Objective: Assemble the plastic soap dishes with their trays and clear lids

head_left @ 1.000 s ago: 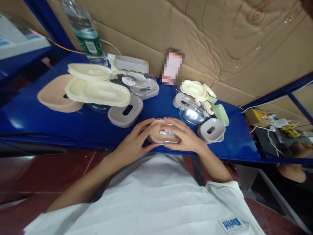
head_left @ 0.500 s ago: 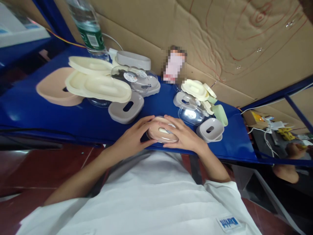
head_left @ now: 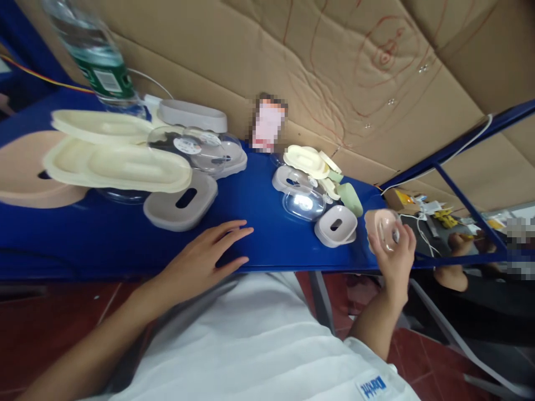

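Note:
My right hand [head_left: 395, 262] grips a pink-beige oval plastic box with a clear lid [head_left: 379, 223], out at the table's right end. Over the front edge of the blue table [head_left: 254, 245] hovers my left hand [head_left: 200, 256], fingers spread and holding nothing. Closest to it is a grey oval base with a slot [head_left: 171, 214]. Cream trays [head_left: 137, 164], a pink-beige base [head_left: 25, 184] and clear lids [head_left: 192, 147] are heaped on the left. On the right sit a grey slotted base [head_left: 332, 236], a clear lid [head_left: 298, 209], a cream tray [head_left: 303, 159] and a green part [head_left: 349, 199].
A water bottle [head_left: 104, 78] stands at the back left. A phone with a blurred screen [head_left: 268, 122] leans on the cardboard wall [head_left: 234, 61]. Beyond the blue frame on the right, another person's arm [head_left: 451, 275] shows by a dark table with cables.
Both hands were around the lidded box at the front middle. My right hand has carried it to the right; my left hand has let go. The view has shifted to the right.

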{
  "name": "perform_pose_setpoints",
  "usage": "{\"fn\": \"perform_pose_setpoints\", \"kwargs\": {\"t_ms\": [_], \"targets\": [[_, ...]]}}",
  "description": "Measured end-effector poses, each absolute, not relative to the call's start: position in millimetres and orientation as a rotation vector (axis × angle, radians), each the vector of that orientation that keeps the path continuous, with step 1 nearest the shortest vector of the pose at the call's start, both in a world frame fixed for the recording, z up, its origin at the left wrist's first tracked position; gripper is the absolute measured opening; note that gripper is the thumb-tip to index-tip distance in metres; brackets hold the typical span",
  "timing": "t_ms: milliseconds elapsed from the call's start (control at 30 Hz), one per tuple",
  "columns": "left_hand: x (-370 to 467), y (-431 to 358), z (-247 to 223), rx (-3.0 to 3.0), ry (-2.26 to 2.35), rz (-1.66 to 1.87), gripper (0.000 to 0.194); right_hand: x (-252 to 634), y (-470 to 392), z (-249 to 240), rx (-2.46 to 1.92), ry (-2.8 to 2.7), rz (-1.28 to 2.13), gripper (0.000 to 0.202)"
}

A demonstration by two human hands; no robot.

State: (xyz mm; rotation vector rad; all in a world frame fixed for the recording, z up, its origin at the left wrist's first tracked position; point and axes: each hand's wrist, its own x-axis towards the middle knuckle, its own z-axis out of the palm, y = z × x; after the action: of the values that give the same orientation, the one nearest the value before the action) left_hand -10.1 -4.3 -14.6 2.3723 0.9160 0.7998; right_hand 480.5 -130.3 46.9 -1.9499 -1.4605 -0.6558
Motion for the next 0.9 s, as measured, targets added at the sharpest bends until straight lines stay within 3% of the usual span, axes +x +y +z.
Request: {"fn": "perform_pose_setpoints", "kwargs": {"t_ms": [233, 400, 633, 800, 900], "targets": [[-6.8, -1.1, -22.0, 2.485, 0.864, 0.878, 0.043, 530.4, -132.3, -6.9, -2.228, -1.377, -0.540, 0.086], [-6.4, -1.8, -19.1, 2.497, 0.858, 0.856, 0.040, 475.6, -112.9, 12.2, -2.038, -1.510, -0.644, 0.060], [-6.4, -3.0, -15.4, 2.513, 0.832, 0.815, 0.035, 396.4, -100.8, 30.3, -1.696, -2.090, -0.078, 0.043], [-6.4, -5.1, -11.8, 2.507, 0.828, 0.816, 0.037, 389.8, -98.0, 34.6, -1.622, -2.061, -0.263, 0.036], [-7.3, -7.9, -8.7, 2.486, 0.832, 0.828, 0.053, 370.7, -101.0, 39.5, -1.548, -2.071, -0.343, 0.039]]}}
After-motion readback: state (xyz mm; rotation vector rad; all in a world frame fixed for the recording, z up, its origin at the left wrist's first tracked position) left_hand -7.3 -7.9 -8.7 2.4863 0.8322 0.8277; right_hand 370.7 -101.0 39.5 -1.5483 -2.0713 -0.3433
